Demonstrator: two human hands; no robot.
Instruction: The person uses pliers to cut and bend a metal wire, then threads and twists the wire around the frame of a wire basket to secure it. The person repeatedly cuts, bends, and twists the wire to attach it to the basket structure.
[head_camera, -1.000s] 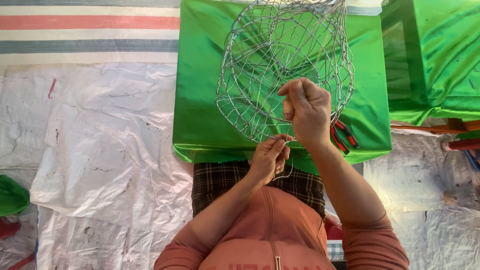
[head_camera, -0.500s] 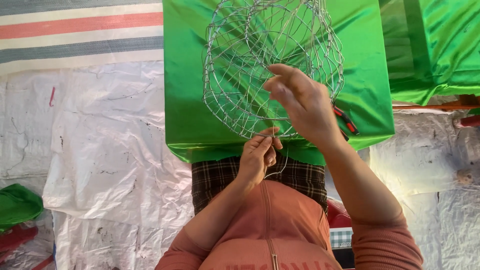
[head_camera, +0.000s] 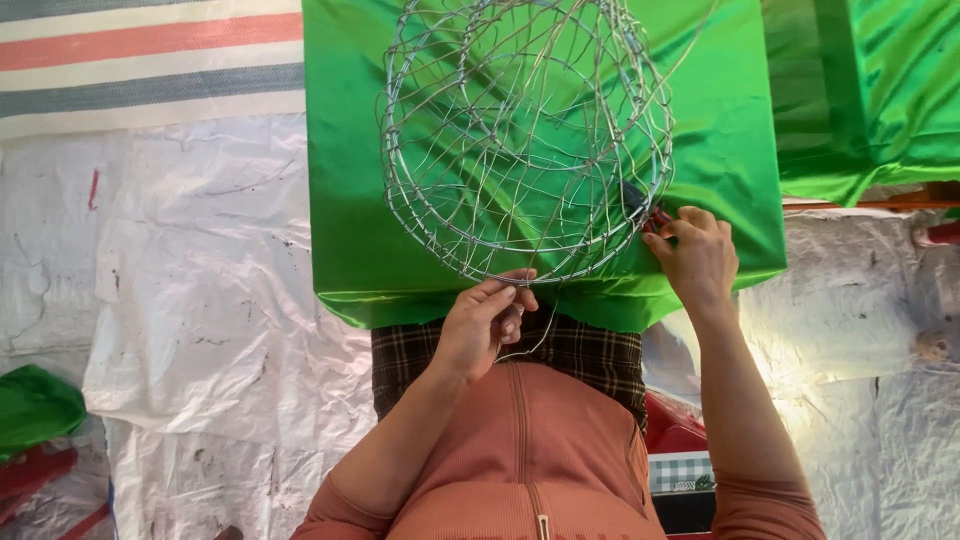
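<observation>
A round wire frame, woven from thin silvery strands into a basket-like dome, is lying on the green cloth that is covering the worktop, its lower rim curving toward the person. The left hand is sitting just below that near rim, at the bottom of the frame, with the fingers pinching together on the rim wire where several strands are meeting; a loose thin wire end is trailing down from this hand over the checked fabric on the person's lap. The right hand is resting off to the lower right of the frame, just beside its outer rim, on the green cloth. Its fingers are curling down onto a small tool with red handles that is lying against the frame's edge; the hand is covering most of the tool, so I cannot tell whether it is gripping it or only touching it. The frame is therefore lying above and between the two hands, touching the left one and reaching almost to the right one. A white plastic sheet is spreading across the floor to the left, and a striped mat is showing beyond it.
</observation>
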